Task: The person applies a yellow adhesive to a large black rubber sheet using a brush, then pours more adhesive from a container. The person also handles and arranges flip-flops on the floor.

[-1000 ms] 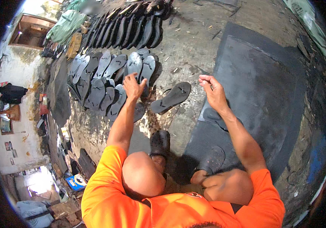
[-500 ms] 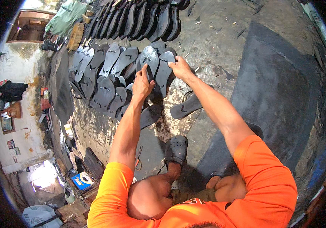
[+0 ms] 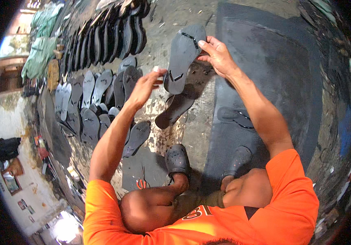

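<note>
My right hand (image 3: 219,57) pinches the edge of a dark grey sandal sole (image 3: 181,57), holding it raised above the floor. Short black strap pieces show on the face of the sole near both ends. Beside its lower end is my left hand (image 3: 146,87), fingers apart and close to the edge; whether they touch it is unclear. Beneath the raised sole lies another dark sandal (image 3: 174,110) on the floor. A sandal with a black strap (image 3: 236,117) rests on the dark sheet near my right forearm.
Many loose soles (image 3: 89,122) lie in a pile at left, with rows of dark soles (image 3: 106,41) behind. A large dark rubber sheet (image 3: 265,61) covers the floor at right. An orange-handled tool (image 3: 142,183) lies by my left knee.
My right hand has lifted a sole from the pile and brought it to the right. The left hand has left the pile and opened. The view has shifted right.
</note>
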A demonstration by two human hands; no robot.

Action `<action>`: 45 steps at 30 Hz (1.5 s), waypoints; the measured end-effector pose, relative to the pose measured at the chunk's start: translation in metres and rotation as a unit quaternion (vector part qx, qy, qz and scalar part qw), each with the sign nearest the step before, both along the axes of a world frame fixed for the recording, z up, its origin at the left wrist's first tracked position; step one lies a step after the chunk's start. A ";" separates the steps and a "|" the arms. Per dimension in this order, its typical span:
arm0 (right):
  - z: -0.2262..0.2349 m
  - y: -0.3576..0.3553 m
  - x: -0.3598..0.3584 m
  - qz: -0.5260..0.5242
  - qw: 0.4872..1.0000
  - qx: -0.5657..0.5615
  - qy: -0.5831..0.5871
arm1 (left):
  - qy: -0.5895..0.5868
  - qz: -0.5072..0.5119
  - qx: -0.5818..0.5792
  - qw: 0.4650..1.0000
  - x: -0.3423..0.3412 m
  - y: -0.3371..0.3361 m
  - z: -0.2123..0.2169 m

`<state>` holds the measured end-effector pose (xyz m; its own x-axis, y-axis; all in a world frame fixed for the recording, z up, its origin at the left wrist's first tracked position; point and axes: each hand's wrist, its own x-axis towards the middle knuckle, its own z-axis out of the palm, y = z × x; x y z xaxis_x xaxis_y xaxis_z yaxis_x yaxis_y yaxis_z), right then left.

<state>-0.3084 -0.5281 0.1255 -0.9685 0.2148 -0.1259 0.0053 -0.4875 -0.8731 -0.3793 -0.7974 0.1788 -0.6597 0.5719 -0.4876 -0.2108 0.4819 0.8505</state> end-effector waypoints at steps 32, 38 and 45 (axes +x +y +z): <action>0.044 0.068 0.125 -0.105 0.993 0.013 0.043 | -0.006 -0.074 0.038 0.996 0.125 0.107 0.038; 0.053 0.028 0.157 -0.235 0.861 0.446 0.066 | -0.049 0.057 0.165 0.983 0.130 0.135 0.011; 0.046 0.044 0.232 -0.231 0.801 0.548 -0.064 | -0.218 -0.075 0.241 0.943 0.156 0.191 -0.003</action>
